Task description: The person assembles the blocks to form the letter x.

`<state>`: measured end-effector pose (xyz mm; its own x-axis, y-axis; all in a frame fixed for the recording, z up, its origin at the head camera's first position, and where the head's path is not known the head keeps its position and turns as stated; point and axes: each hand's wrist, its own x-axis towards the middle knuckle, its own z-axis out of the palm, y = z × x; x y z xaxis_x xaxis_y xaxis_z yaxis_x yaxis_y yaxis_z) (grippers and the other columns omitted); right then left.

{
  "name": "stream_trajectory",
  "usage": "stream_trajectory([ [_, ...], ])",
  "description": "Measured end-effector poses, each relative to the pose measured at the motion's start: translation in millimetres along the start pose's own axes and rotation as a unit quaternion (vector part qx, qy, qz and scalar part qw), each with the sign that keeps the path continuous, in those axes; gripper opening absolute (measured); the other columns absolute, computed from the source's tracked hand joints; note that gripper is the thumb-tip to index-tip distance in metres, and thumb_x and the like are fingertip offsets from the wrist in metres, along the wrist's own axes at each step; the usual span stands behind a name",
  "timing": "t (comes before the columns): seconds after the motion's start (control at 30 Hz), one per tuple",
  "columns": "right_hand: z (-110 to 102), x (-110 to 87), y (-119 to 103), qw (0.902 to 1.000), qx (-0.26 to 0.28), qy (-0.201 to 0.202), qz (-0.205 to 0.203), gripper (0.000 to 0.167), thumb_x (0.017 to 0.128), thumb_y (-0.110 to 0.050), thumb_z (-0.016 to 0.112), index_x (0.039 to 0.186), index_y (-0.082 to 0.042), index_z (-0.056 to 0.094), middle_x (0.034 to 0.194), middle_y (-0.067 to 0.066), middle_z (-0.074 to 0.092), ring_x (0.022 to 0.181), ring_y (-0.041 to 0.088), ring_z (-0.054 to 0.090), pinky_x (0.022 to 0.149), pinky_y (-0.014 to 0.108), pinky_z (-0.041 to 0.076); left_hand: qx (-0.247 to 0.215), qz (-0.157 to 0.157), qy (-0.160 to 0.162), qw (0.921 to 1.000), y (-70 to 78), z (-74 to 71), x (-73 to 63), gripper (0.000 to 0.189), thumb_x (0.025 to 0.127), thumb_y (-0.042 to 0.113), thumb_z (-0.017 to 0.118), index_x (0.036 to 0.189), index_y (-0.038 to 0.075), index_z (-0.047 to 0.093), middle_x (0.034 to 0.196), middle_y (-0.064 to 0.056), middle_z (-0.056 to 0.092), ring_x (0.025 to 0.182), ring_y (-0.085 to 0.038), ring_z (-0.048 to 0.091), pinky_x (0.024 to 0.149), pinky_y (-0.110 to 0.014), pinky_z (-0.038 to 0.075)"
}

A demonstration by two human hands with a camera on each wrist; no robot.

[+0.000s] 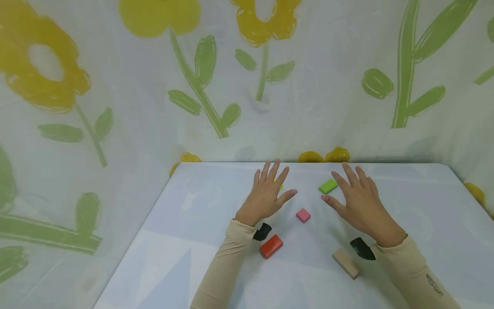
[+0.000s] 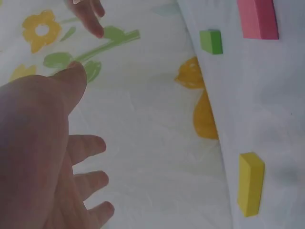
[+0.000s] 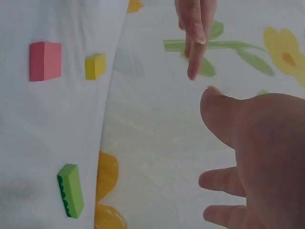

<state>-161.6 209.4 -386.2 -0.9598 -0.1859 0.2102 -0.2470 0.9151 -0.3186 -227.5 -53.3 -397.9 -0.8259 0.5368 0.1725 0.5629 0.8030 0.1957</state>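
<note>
My left hand (image 1: 264, 195) hovers over the table with fingers spread, holding nothing. Beneath its fingers a yellow block (image 2: 250, 184) is mostly covered in the head view. My right hand (image 1: 360, 204) is likewise spread and holds nothing, its fingertips near a green block (image 1: 328, 186) whose one side shows a dark scalloped edge in the right wrist view. Between the two hands lies a small pink block (image 1: 303, 215). A red block (image 1: 271, 246) sits beside the left wrist, and a plain wooden block (image 1: 345, 263) lies left of the right sleeve.
The white table (image 1: 173, 206) carries a pale pattern and ends at a straight far edge. Behind it hangs a curtain (image 1: 328, 107) printed with yellow flowers and green leaves, which also runs along the left side. A black wrist mount (image 1: 362, 249) juts from the right sleeve.
</note>
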Motion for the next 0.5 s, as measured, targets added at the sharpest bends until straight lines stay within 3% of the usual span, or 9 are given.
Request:
stream_trajectory([
  [0.23, -4.1, -7.3, -6.4, 0.9971, 0.047, 0.053, -0.026, 0.069, 0.096, -0.031, 0.074, 0.149, 0.004, 0.048, 0.145, 0.033, 0.046, 0.131, 0.055, 0.04, 0.105, 0.073, 0.036, -0.046, 0.067, 0.002, 0.9967, -1.1, -4.4, 2.6, 0.072, 0.106, 0.055, 0.048, 0.164, 0.016, 0.029, 0.174, -0.012, 0.02, 0.162, -0.037, 0.017, 0.129, -0.059, 0.019],
  [0.5, -6.7, -16.1, -6.5, 0.9923, 0.074, 0.089, -0.043, 0.059, 0.092, -0.021, 0.079, 0.14, 0.005, 0.057, 0.116, 0.022, 0.062, 0.111, 0.04, 0.053, 0.089, 0.057, 0.049, -0.078, 0.109, 0.015, 0.9908, -1.6, -3.6, 6.2, 0.066, 0.104, 0.047, 0.058, 0.159, 0.013, 0.041, 0.16, -0.01, 0.047, 0.149, -0.027, 0.045, 0.124, -0.044, 0.036],
])
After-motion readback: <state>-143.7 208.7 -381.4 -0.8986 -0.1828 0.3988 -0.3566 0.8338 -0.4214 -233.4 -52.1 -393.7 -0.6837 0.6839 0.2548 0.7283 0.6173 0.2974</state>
